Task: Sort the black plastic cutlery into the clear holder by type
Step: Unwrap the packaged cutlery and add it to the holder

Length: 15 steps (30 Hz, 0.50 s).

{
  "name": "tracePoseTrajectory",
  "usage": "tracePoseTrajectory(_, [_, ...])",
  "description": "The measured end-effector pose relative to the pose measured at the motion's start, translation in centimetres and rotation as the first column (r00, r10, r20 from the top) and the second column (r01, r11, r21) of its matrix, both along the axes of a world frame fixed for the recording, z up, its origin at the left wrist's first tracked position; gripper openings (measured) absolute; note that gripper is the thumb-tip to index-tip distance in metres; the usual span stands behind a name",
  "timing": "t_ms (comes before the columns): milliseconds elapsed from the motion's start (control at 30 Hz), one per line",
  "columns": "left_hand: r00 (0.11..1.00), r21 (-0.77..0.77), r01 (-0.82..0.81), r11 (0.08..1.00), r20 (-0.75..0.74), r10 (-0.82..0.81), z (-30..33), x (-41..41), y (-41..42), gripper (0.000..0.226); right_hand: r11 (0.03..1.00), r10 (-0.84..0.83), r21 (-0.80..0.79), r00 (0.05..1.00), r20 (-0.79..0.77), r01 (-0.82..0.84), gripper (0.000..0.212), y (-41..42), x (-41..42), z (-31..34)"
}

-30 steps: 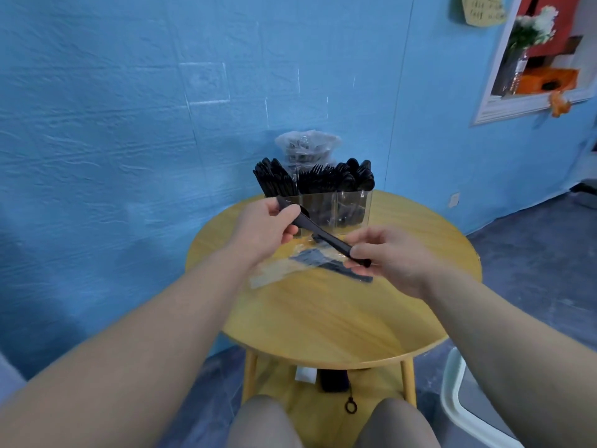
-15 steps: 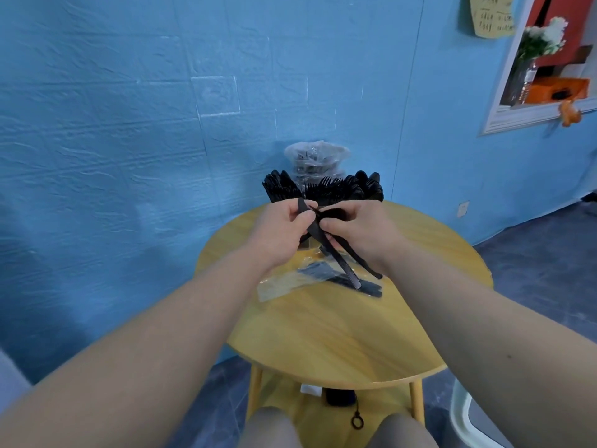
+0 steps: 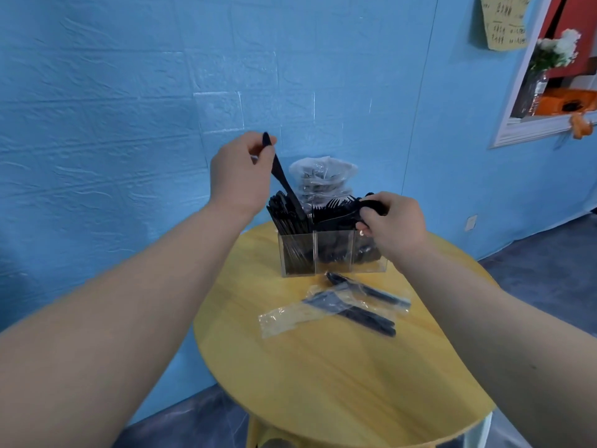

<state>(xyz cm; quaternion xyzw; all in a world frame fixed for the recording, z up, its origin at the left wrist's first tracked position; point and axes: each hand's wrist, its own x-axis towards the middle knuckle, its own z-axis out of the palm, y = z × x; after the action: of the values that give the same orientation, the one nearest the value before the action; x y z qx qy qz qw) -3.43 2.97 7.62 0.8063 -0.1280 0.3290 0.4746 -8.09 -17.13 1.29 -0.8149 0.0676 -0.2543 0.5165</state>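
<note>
At the far side of the round wooden table (image 3: 323, 383) stands the clear holder (image 3: 332, 255), its three compartments packed with black cutlery. Left hand (image 3: 240, 176) pinches a black knife (image 3: 286, 184), tip in the left compartment. Right hand (image 3: 392, 226) grips a black spoon (image 3: 342, 218) over the right compartments. Wrapped cutlery packets (image 3: 342, 307) lie nearer.

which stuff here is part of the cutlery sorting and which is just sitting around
Part of the job: knife in left hand; black piece in right hand; clear holder; wrapped cutlery on table.

Lying about: bag behind holder; flowers; yellow note.
</note>
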Motion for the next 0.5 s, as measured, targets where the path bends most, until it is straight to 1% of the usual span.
tracePoseTrajectory(67, [0.999,0.046,-0.012,0.999,0.033,0.01,0.7,1.0,-0.1,0.017,1.0,-0.006,-0.016,1.0,0.007,0.006,0.017,-0.2,0.5,0.0])
tracePoseTrajectory(200, [1.0,0.16,-0.022,0.987,0.023,0.019,0.5,2.4,-0.8,0.015,0.995,-0.02,-0.099,1.0,0.004,0.02,0.016,-0.6,1.2,-0.2])
tracePoseTrajectory(333, [0.999,0.238,-0.04,0.971,0.021,0.037,-0.2,3.3,-1.3,0.015,0.996,0.001,-0.087,1.0,-0.007,-0.002,0.015,-1.1,1.7,-0.5])
tracePoseTrajectory(400, [0.998,0.345,-0.043,0.938,-0.018,0.053,-1.2,3.8,-1.6,0.018,0.997,0.016,-0.08,1.0,-0.016,-0.017,0.014,-1.1,2.0,-0.9])
tracePoseTrajectory(433, [0.996,0.418,-0.042,0.907,-0.05,0.07,-1.8,4.2,-1.8,0.021,0.997,0.021,-0.079,1.0,-0.018,-0.023,0.014,-1.1,2.1,-1.1])
tracePoseTrajectory(500, [0.987,0.574,-0.028,0.818,-0.116,0.115,-3.2,4.8,-2.1,0.031,0.997,0.03,-0.077,0.999,-0.019,-0.031,0.013,-1.1,2.3,-1.5])
